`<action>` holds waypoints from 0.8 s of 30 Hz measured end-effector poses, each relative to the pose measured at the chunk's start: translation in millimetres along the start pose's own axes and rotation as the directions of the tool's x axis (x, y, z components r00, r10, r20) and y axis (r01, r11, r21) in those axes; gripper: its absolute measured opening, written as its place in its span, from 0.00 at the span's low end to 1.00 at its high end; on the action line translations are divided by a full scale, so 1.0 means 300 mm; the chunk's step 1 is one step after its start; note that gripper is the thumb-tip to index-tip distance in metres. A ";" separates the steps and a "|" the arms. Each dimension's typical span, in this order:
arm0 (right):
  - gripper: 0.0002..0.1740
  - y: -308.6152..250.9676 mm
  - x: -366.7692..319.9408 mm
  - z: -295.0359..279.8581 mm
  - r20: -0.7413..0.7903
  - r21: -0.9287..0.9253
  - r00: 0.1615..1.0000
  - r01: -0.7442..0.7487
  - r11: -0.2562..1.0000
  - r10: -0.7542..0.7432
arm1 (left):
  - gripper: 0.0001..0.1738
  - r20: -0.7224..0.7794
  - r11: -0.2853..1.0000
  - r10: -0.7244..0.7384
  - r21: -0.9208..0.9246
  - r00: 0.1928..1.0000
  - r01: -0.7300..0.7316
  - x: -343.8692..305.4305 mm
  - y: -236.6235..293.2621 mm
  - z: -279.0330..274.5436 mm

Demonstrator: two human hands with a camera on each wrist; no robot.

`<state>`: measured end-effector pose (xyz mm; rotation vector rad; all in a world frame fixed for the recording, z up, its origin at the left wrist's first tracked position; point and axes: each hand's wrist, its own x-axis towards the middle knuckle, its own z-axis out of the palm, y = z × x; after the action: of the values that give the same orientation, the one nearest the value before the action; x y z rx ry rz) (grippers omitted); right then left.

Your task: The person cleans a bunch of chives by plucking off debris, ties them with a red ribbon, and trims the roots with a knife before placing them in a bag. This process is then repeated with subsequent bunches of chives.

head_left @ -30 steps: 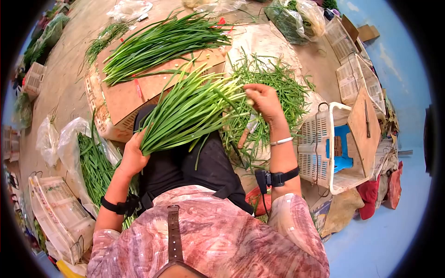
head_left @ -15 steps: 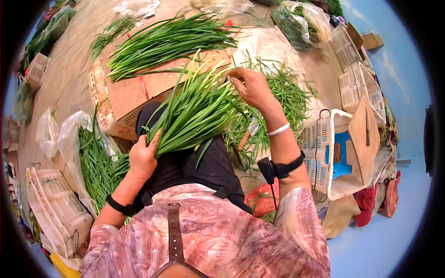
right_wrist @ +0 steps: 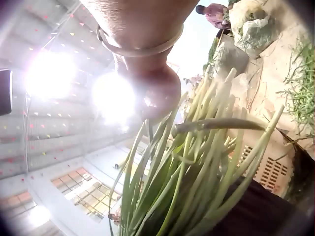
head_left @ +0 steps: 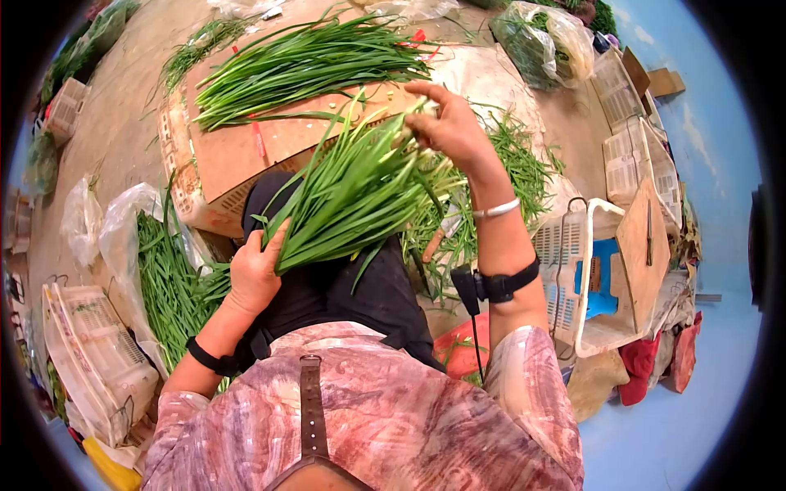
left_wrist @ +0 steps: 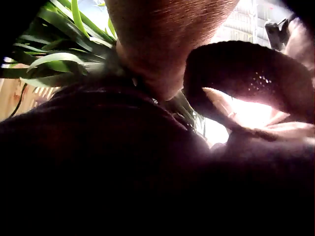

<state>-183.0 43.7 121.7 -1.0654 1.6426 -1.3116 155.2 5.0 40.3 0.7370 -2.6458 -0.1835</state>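
Note:
In the head view a bunch of garlic chives (head_left: pixel 352 200) lies slanted above the person's lap, pale stem ends toward the upper right. The left hand (head_left: pixel 256 274) grips its leafy end, thumb up along the leaves. At the stem ends, the right hand (head_left: pixel 454 127) has its thumb and forefinger bent around a few pale stems. The right wrist view shows the stems (right_wrist: pixel 211 123) fanned out just past the right hand (right_wrist: pixel 155 93), whose fingertips are hidden. The left wrist view is mostly dark, with some leaves (left_wrist: pixel 59 59) at its upper left.
A second bunch of chives (head_left: pixel 311 65) lies on a board (head_left: pixel 225 168) over a crate. Loose trimmings (head_left: pixel 516 164) and a wooden-handled knife (head_left: pixel 438 237) are on the right. More chives (head_left: pixel 164 278) fill a plastic bag at left. White crates (head_left: pixel 565 250) stand along the right side.
The right hand has moved left and up over the stem ends, its fingers bending in around them. The left hand has shifted slightly right, still gripping the leaves.

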 end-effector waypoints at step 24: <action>0.11 0.100 -0.246 -0.035 0.180 -0.928 0.976 0.209 0.309 -0.119 | 0.40 0.024 0.999 0.013 0.042 1.000 -0.014 0.022 0.013 0.002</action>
<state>-170.7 119.7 98.9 -1.9741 2.3311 -0.2001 148.0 5.0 42.7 0.7345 -2.6842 -0.1338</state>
